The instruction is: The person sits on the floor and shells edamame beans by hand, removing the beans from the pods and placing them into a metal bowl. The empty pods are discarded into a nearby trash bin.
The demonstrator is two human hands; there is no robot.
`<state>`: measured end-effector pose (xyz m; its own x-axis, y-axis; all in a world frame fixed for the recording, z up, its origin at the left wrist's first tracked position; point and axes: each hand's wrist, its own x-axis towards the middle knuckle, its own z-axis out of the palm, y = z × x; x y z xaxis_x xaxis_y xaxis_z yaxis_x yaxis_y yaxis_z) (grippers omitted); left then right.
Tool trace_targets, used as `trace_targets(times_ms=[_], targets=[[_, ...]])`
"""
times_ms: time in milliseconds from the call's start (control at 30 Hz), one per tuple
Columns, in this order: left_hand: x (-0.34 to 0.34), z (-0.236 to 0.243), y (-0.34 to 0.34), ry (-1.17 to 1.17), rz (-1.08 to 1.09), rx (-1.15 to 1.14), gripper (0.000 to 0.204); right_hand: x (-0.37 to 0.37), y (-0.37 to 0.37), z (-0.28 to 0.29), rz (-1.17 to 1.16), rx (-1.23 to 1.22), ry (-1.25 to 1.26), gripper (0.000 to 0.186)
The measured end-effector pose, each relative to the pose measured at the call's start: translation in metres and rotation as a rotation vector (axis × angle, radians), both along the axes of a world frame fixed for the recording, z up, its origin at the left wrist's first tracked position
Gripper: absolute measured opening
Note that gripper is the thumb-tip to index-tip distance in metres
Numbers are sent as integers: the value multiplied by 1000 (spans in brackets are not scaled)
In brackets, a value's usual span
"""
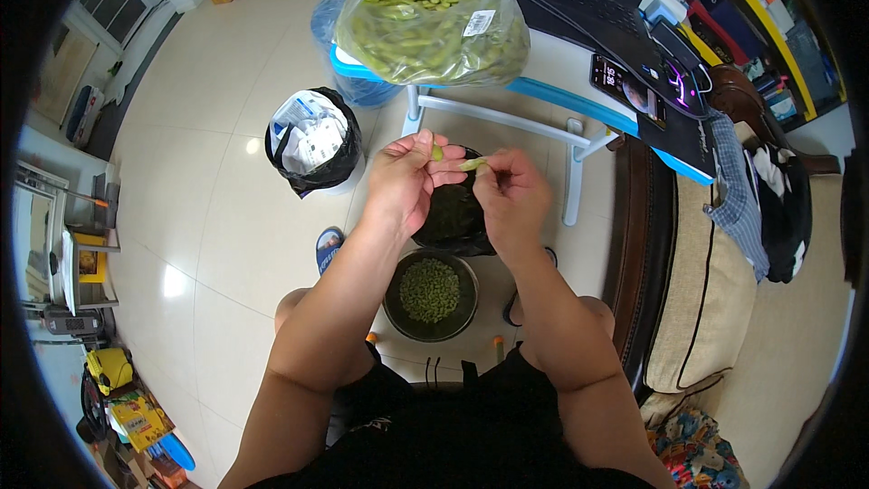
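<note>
My left hand (403, 181) pinches a small green pod (437, 152) at thumb and fingertips. My right hand (514, 195) grips a paler pod (472, 164) between thumb and index finger, close to my left fingers. Beneath both hands sits a dark bag-lined container (446, 217), its contents too dark to make out. Nearer my body, a round metal bowl (466, 294) holds green shelled beans (425, 290). A clear plastic bag full of green pods (425, 45) rests on the table above my hands.
A white, blue-edged table (561, 100) carries a laptop (561, 0) and phone (615, 86). A black-bagged bin (339, 158) and water jug (330, 27) stand left of it. A sofa with cushions (706, 308) is at right, clutter (136, 417) along the left wall.
</note>
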<state>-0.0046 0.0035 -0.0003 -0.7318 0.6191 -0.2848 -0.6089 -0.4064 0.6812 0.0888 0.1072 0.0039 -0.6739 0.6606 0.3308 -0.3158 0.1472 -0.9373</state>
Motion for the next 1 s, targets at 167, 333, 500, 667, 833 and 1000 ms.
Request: trace_targets(times_ms=[167,333,500,667,833,1000], targets=[[1,4,0,6,61,14,23,5,13,7,-102,404,-337,5],[4,1,2,161,32,8,21,1,22,-10,-71,733,-586,15],[11,2,2,130,-19,99,16,-4,6,6,200,-39,-367,14],[10,-2,0,47,-94,73,20,-7,3,-7,192,84,-226,11],[10,-4,-1,32,-98,71,19,-5,4,-3,201,114,-261,7],[9,-4,-4,-124,-94,128,14,-2,6,9,119,547,-213,8]])
